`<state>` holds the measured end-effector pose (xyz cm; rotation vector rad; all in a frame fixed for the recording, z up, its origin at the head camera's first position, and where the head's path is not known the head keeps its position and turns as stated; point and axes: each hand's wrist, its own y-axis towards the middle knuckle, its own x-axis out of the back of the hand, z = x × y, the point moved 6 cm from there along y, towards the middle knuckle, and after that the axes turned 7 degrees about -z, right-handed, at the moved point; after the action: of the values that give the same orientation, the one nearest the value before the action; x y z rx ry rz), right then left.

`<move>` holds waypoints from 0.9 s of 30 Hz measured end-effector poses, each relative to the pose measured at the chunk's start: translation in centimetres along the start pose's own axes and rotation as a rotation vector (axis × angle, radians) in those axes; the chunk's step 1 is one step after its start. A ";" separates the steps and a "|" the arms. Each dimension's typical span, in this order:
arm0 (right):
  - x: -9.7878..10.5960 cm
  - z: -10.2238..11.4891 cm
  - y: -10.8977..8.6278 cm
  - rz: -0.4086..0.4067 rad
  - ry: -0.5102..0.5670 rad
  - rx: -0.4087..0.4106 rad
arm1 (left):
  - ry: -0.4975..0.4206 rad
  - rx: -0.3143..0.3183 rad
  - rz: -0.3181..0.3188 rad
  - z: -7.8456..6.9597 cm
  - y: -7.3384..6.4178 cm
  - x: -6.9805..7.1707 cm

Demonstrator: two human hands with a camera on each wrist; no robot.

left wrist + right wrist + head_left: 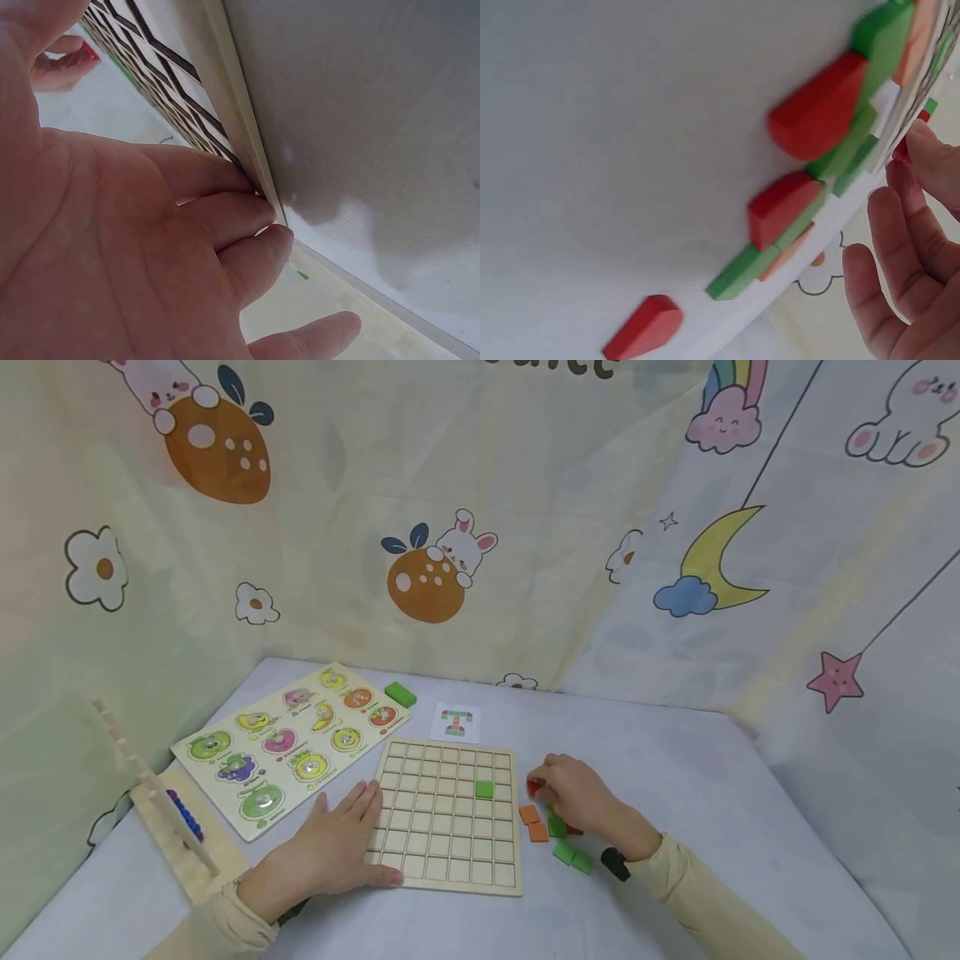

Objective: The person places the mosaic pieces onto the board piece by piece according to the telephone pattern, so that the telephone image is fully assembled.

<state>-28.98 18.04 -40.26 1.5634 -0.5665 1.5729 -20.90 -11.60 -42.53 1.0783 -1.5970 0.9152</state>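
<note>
A wooden grid board (442, 890) lies flat in front of me, with one green square tile (484, 789) in a cell toward its upper right. My left hand (341, 839) rests along the board's left edge, fingers extended and thumb at the bottom edge. To the right of the board, my right hand (573, 793) pinches a red tile (901, 148) between thumb and fingertips, just above the table. Around and below that hand lie orange tiles (529, 815), green tiles (582, 862) and red tiles (784, 208). The hand partly hides them in the head view.
Behind the board lies a small card (455, 723) with a T-shaped pattern of coloured squares. A fruit puzzle board (281, 789) sits at the left, with a green block (401, 694) beyond its corner. A wooden stand (172, 839) with blue beads is at far left.
</note>
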 end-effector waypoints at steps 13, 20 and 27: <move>-0.9 1.7 3.7 -0.022 0.119 -0.030 | -0.005 0.020 0.016 0.0 0.0 0.0; -1.6 2.9 5.7 0.046 0.200 -0.045 | 0.004 0.013 0.006 -0.1 0.0 0.0; -2.6 3.1 6.4 0.109 0.252 -0.076 | -0.001 0.008 0.001 -0.1 0.0 0.1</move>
<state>-32.51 11.39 -40.87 1.2718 -0.5713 1.7770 -20.88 -11.49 -42.36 1.0836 -1.5961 0.9232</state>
